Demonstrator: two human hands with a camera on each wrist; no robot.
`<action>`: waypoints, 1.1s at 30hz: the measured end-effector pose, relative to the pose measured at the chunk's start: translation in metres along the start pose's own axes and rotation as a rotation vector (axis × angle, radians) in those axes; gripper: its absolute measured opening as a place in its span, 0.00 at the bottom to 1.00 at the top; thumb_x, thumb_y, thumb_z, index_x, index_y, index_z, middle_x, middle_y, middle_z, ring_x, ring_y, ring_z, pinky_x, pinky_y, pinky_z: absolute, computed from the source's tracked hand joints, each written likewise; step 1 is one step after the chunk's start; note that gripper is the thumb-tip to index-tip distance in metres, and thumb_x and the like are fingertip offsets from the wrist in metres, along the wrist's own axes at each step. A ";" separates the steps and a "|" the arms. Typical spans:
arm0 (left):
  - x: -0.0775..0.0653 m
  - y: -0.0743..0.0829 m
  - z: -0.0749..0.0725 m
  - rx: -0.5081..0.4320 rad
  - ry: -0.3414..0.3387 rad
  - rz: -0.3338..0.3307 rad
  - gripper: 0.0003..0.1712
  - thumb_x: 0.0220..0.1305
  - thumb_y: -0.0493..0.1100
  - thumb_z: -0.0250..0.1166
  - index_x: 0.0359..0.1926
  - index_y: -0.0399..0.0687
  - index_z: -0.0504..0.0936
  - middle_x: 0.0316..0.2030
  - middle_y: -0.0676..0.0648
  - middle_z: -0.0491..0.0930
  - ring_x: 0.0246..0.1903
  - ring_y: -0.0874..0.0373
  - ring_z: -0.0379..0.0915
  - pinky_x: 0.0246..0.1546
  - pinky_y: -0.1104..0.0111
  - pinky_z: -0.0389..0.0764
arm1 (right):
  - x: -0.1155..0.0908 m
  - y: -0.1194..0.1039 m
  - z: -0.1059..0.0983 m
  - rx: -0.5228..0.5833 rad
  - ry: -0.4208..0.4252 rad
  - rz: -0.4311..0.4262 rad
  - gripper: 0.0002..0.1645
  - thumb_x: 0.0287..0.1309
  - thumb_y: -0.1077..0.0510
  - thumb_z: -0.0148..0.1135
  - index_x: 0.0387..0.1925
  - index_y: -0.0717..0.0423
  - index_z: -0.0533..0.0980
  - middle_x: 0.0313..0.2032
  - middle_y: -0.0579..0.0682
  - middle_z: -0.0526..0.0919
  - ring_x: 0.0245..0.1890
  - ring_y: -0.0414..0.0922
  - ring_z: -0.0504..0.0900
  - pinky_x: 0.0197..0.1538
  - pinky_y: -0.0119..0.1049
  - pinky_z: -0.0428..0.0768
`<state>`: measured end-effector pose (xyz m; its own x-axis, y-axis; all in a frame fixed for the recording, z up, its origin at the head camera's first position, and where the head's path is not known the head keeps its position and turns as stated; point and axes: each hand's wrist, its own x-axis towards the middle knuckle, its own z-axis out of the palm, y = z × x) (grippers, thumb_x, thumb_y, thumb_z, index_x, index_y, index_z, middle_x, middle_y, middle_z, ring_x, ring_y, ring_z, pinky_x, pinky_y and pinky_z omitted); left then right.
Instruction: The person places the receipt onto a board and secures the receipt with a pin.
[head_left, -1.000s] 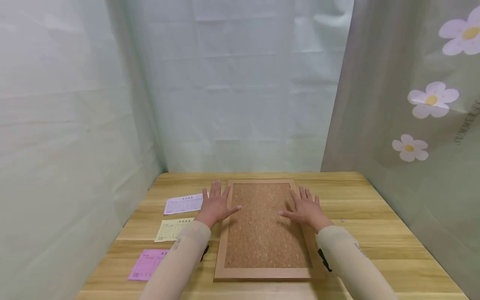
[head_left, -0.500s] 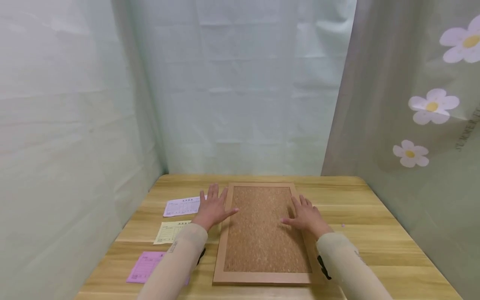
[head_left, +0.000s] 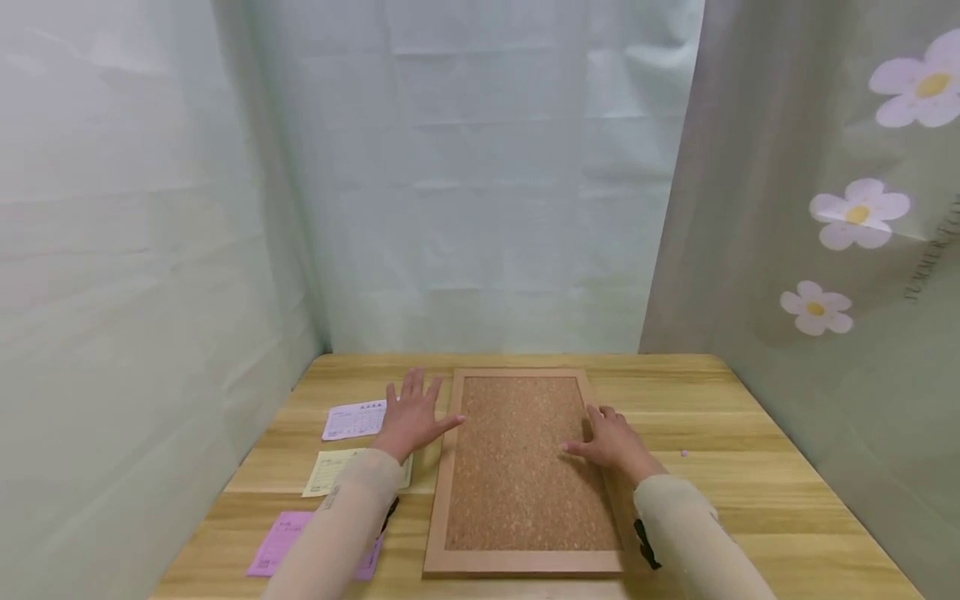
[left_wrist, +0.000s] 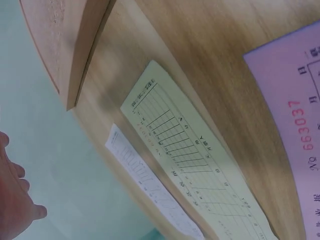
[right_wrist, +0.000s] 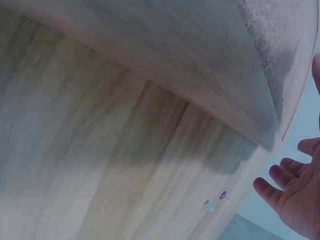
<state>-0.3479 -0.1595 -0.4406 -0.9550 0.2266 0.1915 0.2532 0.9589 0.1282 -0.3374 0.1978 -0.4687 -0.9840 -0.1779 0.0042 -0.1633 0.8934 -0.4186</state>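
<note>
A cork board (head_left: 525, 467) in a pale wooden frame lies lengthwise on the table. My left hand (head_left: 410, 423) hovers with fingers spread beside its left edge, thumb pointing toward the frame. It partly covers a white printed slip (head_left: 354, 419). At the board's right edge is my right hand (head_left: 615, 442), its fingers loosely bent near the frame and its thumb over the cork. Both hands hold nothing. Under and beside my left forearm lie a yellow slip (left_wrist: 175, 145) and a pink slip (left_wrist: 295, 110), partly hidden in the head view.
Right of the board, a purple thumbtack (right_wrist: 223, 195) and a light blue thumbtack (right_wrist: 209, 205) lie on the wooden table (head_left: 750, 500). Pale curtains surround the table at the back and sides; the right curtain (head_left: 750, 208) bears printed flowers.
My left hand has shifted left, off the board's frame and further over the white slip. My right hand has come slightly nearer to me, its fingers less spread. The board and slips stay put.
</note>
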 end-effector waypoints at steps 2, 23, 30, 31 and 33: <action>-0.002 -0.002 -0.002 0.001 0.001 -0.007 0.54 0.61 0.74 0.57 0.76 0.43 0.58 0.74 0.29 0.45 0.74 0.35 0.38 0.66 0.34 0.41 | -0.001 0.001 0.002 0.004 0.002 0.001 0.61 0.52 0.33 0.71 0.71 0.70 0.58 0.66 0.76 0.61 0.65 0.71 0.62 0.61 0.64 0.66; 0.000 -0.017 -0.019 0.005 0.006 -0.026 0.53 0.65 0.71 0.57 0.76 0.40 0.55 0.73 0.27 0.47 0.73 0.32 0.39 0.65 0.33 0.42 | -0.008 0.007 0.008 0.089 -0.010 0.080 0.62 0.49 0.36 0.75 0.69 0.75 0.59 0.64 0.76 0.62 0.63 0.70 0.64 0.61 0.64 0.65; -0.001 -0.022 -0.022 -0.004 -0.003 -0.036 0.53 0.65 0.71 0.56 0.76 0.41 0.55 0.73 0.26 0.46 0.73 0.32 0.38 0.65 0.33 0.41 | -0.013 0.006 0.008 0.066 -0.018 0.071 0.60 0.50 0.35 0.73 0.67 0.75 0.61 0.61 0.77 0.65 0.62 0.71 0.66 0.60 0.64 0.66; -0.001 -0.023 -0.022 0.003 -0.004 -0.037 0.53 0.65 0.72 0.55 0.76 0.40 0.55 0.73 0.26 0.46 0.73 0.32 0.38 0.65 0.33 0.41 | -0.013 0.006 0.008 0.066 -0.018 0.070 0.60 0.51 0.35 0.72 0.68 0.75 0.61 0.61 0.77 0.65 0.62 0.71 0.66 0.60 0.64 0.66; -0.002 -0.025 -0.024 0.005 -0.005 -0.038 0.53 0.65 0.72 0.55 0.76 0.40 0.55 0.73 0.26 0.46 0.73 0.32 0.38 0.65 0.33 0.41 | -0.014 0.006 0.009 0.060 -0.020 0.068 0.59 0.52 0.35 0.72 0.68 0.74 0.62 0.61 0.77 0.66 0.62 0.71 0.66 0.60 0.64 0.66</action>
<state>-0.3481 -0.1878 -0.4212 -0.9646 0.1908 0.1822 0.2161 0.9676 0.1305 -0.3238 0.2024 -0.4796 -0.9911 -0.1260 -0.0437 -0.0908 0.8776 -0.4707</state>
